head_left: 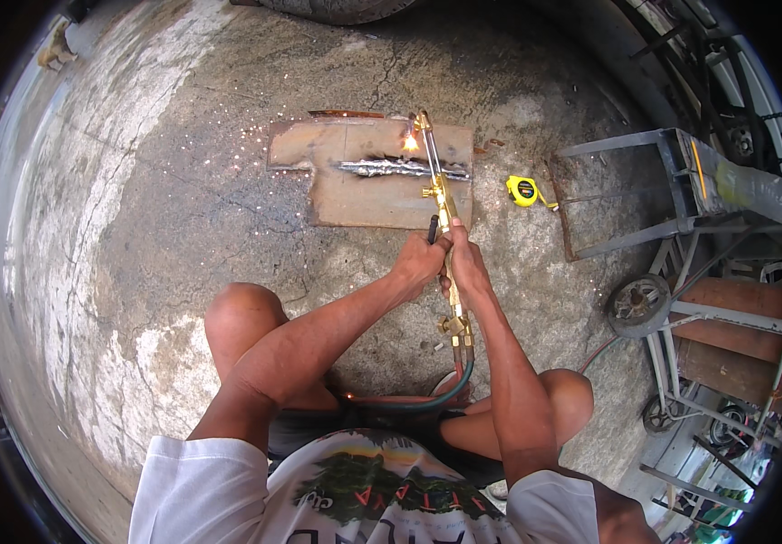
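Note:
A brass cutting torch (443,197) points away from me over a flat brown steel plate (359,201) on the floor. My right hand (470,267) is closed round its handle. Against the handle's left side, my left hand (420,257) is closed on it too, and a short black piece that I cannot identify sticks up there. Bright flame and sparks (410,141) glow below the torch head, on the plate's far part. A rough silvery seam (391,168) with dark edges runs across the plate. Red and green hoses (457,385) leave the torch's near end.
Right of the plate lies a yellow tape measure (523,191). Farther right stands a grey metal stand (622,142), with a wheeled cart (640,304) nearer me. A dark steel strip (346,114) lies along the plate's far edge. Sparks scatter leftward over the concrete floor (183,181). An animal (56,47) is far left.

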Available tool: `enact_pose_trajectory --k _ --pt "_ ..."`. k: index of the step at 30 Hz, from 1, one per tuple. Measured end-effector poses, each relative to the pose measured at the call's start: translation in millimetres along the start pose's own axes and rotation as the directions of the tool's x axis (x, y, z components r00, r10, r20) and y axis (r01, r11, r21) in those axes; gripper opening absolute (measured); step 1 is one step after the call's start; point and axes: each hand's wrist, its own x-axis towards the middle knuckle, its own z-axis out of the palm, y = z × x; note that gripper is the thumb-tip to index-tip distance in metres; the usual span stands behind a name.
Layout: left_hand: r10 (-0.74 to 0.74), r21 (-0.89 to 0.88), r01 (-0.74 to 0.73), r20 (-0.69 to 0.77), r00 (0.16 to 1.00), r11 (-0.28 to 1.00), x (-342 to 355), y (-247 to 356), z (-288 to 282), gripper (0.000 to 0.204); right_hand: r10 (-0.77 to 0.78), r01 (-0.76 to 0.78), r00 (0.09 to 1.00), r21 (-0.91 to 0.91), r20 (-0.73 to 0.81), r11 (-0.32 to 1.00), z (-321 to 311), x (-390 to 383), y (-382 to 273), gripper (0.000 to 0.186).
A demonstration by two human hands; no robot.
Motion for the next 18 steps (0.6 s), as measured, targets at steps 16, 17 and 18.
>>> enact_pose_trajectory --k 16,17,18 --pt "-0.025 0.022 0.026 -0.023 0.999 0.999 1.4 5.6 1.3 0.028 -0.002 0.002 1.0 0.018 0.011 1.0 -2.0 1.7 -5.2 0.074" --pt "-0.026 0.024 0.027 -0.024 0.999 0.999 1.5 5.5 1.3 0.029 -0.003 0.003 1.0 0.018 0.012 1.0 -2.0 1.2 -5.4 0.074" --pt "-0.027 0.026 0.028 -0.025 0.999 0.999 1.6 5.5 1.3 0.029 -0.005 0.005 1.0 0.018 0.013 1.0 -2.1 0.7 -5.8 0.074"
